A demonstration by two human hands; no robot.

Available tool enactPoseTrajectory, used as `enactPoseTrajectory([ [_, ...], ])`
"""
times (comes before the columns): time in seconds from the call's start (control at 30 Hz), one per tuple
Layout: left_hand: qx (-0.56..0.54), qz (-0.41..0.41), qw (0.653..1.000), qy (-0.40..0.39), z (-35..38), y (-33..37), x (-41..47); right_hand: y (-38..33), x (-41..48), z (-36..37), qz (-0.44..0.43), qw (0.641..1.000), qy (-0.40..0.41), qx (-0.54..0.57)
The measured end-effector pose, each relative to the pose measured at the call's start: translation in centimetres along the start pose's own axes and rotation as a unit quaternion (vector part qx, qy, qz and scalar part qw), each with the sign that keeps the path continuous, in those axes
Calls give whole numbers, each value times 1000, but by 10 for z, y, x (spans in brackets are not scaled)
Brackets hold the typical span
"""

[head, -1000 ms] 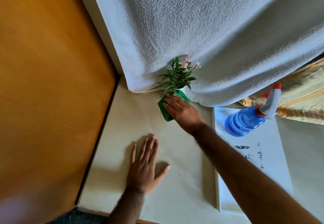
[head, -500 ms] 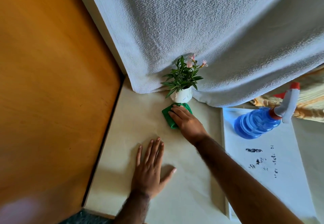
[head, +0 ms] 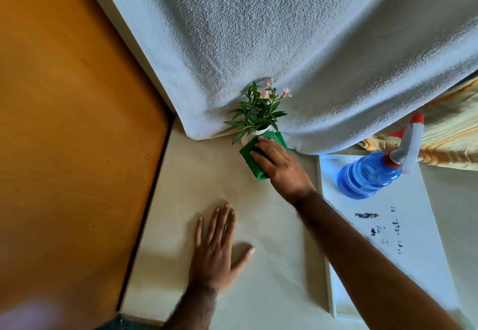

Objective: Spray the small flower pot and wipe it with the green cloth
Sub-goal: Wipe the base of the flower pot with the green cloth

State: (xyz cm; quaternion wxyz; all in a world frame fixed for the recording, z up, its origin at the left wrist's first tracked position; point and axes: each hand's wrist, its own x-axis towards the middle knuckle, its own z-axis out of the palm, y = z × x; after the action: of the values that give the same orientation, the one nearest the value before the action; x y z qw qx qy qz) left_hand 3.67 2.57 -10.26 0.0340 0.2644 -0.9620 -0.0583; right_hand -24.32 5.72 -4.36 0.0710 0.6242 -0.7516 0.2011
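Two hands are in view, and only one is working. Nearest the camera, well short of the small flower pot [head: 254, 135], the left hand [head: 216, 250] lies flat on the cream worktop [head: 181, 200], fingers spread, holding nothing. Farther in, the right hand [head: 280, 165] presses the folded green cloth [head: 252, 160] against the near side of the pot, fingers laid out over the cloth rather than curled round it, so the cloth is pinned between palm and pot more than gripped. The pot itself, white and mostly hidden behind the cloth and the leaves of its plant [head: 257, 112], stands on the worktop right against the hanging white towel [head: 284, 45] at the back. Off to the right of the pot, well apart from it, the blue spray bottle [head: 367, 174] lies on its side on a white tray [head: 413, 239], with no hand on it. From that I judge the spraying is over and the wiping is under way. Whether the pot's surface is wet or dry cannot be made out. What seems left is the rest of the pot: its far side, against the towel, and the side under the leaves are not covered by the cloth at present, and reaching them may call for turning the pot.
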Motion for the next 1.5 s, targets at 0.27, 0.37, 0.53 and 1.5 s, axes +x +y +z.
enactPoseTrajectory([
  [0.27, 8, 3, 1000, -11, 0, 1, 0, -2, -6, 14, 18, 999, 26, -8],
  [0.37, 11, 2, 1000, -16, -1, 1, 1, -3, -9, 22, 24, 999, 31, 6],
  [0.53, 13, 0, 1000, -16, -1, 2, 0, -3, -14, 30, 33, 999, 23, 15],
  [1.5, -1, 4, 1000, 11, 1, 2, 0, 6, -23, 37, -65, 997, -42, -7],
])
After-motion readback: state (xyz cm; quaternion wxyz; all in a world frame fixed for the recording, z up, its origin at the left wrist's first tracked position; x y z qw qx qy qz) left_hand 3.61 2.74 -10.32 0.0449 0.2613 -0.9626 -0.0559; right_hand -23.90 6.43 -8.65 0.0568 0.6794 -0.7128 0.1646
